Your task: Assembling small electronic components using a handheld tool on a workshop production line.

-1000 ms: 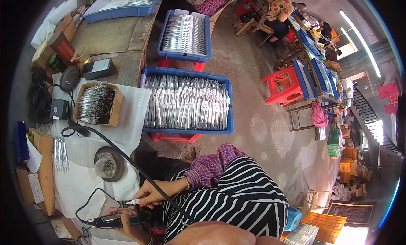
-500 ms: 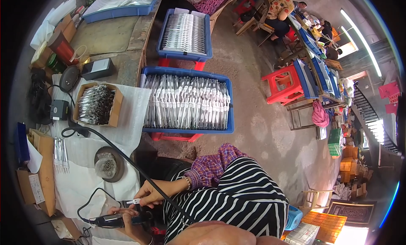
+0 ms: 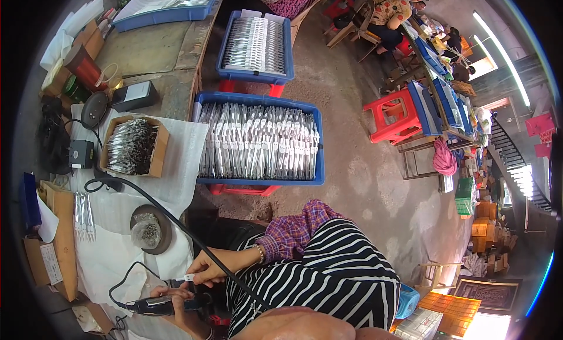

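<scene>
At the table edge, my right hand (image 3: 206, 271), with a beaded bracelet and plaid sleeve, pinches a small white-ended piece (image 3: 189, 277). Just below, my left hand (image 3: 174, 299) is wrapped round a dark corded hand tool (image 3: 153, 306), its body lying sideways. The piece's far end sits close to the left fingers; I cannot tell whether it touches the tool. Several slim silvery pieces (image 3: 85, 217) lie on the white sheet further left. Nearby rests a round dark dish (image 3: 166, 237) holding a clear bag (image 3: 145, 232) of tiny metal parts.
A cardboard box (image 3: 158, 155) of slim silvery parts stands on the table. Blue trays (image 3: 320, 152) of similar white-marked pieces rest on red stools (image 3: 246, 190) beside the table. A black cable (image 3: 176, 220) crosses above my right wrist. Other people sit at the far right tables.
</scene>
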Demonstrator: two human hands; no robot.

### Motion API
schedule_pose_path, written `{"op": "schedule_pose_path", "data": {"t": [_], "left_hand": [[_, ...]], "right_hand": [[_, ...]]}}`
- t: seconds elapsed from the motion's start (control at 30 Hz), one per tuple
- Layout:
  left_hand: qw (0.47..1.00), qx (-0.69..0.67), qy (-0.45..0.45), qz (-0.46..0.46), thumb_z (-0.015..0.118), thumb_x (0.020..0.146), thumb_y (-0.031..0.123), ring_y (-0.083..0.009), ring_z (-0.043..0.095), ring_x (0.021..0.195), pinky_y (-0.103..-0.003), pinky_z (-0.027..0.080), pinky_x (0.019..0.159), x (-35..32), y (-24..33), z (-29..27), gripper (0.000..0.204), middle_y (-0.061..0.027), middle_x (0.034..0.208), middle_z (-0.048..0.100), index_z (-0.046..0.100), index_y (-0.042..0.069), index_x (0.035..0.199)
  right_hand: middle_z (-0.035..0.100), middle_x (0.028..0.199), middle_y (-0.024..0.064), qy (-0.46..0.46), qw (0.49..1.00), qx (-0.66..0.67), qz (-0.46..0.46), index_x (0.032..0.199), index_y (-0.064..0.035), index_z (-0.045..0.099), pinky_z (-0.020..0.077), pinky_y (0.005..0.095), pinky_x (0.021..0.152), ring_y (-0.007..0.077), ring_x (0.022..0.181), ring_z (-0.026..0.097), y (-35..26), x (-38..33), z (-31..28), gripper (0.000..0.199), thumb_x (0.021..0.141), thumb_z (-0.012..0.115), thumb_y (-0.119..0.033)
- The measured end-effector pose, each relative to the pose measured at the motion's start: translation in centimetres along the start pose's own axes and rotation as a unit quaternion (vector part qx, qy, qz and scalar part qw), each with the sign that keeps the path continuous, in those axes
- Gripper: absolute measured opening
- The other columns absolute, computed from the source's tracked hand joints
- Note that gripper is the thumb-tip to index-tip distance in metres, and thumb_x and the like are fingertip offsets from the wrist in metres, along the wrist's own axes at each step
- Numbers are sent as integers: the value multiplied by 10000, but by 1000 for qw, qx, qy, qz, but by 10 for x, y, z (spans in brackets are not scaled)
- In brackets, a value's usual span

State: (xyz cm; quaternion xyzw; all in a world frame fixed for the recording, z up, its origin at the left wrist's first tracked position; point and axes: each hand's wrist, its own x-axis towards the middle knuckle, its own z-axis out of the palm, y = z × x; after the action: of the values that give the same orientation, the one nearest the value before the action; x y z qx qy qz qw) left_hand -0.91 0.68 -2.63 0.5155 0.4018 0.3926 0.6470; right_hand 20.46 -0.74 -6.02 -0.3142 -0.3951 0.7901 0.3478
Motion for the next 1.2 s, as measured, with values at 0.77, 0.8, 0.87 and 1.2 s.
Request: {"op": "schedule_pose_path", "data": {"t": [0.77,0.8,0.87,1.2], "left_hand": [[996,-34,80,16,527,898,75,-196,575,662,-446,466,827,-7,-9,21,321,-99,743,560,344,75,1162],[996,-40,78,20,524,899,73,-197,574,661,-450,467,825,-7,-9,21,316,-99,747,557,347,76,1160],[996,-47,77,23,522,900,71,-197,574,659,-455,468,824,-6,-10,19,311,-100,752,554,350,77,1159],[984,-19,176,-17,651,745,159,-150,520,573,-351,469,721,0,3,40,409,-69,627,512,403,12,1035]], "right_hand": [[568,581,-5,3,1000,-2,1,1051,-19,632,340,173,381,21,422,449,3,4,-1,267,883,558,-213],[568,581,-5,3,1000,-2,1,1051,-19,632,340,173,381,21,422,449,2,4,-1,267,883,558,-213],[572,585,-4,3,1000,-2,2,1051,-21,634,340,175,382,23,420,448,0,3,-2,274,882,563,-225],[573,585,-2,11,1000,-13,13,1067,-28,630,338,180,380,30,420,445,2,4,-4,290,878,571,-239]]}}
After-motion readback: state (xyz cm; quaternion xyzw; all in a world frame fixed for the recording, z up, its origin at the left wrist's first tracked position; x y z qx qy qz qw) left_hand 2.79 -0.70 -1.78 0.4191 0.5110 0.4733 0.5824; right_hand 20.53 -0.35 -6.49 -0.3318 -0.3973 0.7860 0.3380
